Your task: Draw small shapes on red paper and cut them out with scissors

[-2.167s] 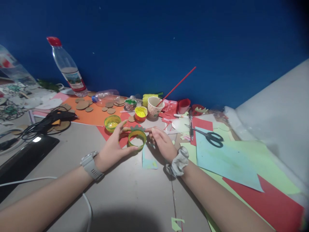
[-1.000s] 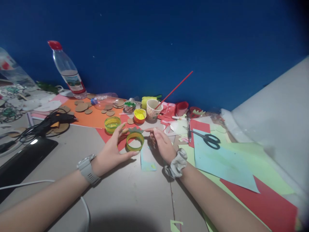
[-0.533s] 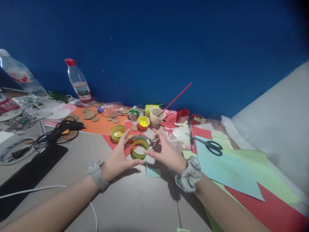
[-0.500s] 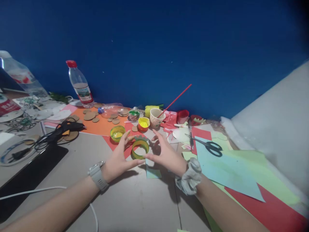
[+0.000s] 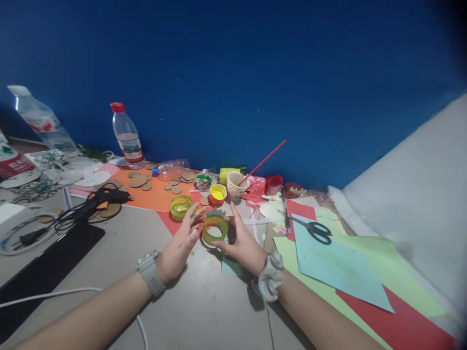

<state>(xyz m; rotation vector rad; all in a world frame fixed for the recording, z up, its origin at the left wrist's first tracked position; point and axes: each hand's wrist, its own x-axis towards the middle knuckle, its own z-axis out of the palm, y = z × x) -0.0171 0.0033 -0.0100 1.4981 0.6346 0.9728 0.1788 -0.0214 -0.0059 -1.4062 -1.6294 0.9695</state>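
The right hand (image 5: 243, 247) seems to pinch the painted ring (image 5: 214, 222), its thumb at the near rim and its fingers round the right side. A light, even grip looks best here; hard squeezing could dent a thin wall. The left hand (image 5: 181, 243) is loosely spread just left of the ring; whether its fingertips touch the ring, I cannot tell. Kept close and slack, it can steady that side without pushing the round out of shape.

The ring sits between the hands, its opening facing the wearer: streaky yellow-green, glossy in places, with bare table showing through. At its far edge stands a toothed green piece (image 5: 216, 212); how it is joined is too small to make out. Just beyond the left fingertips stands a similarly streaked yellow-green tub (image 5: 178, 213).
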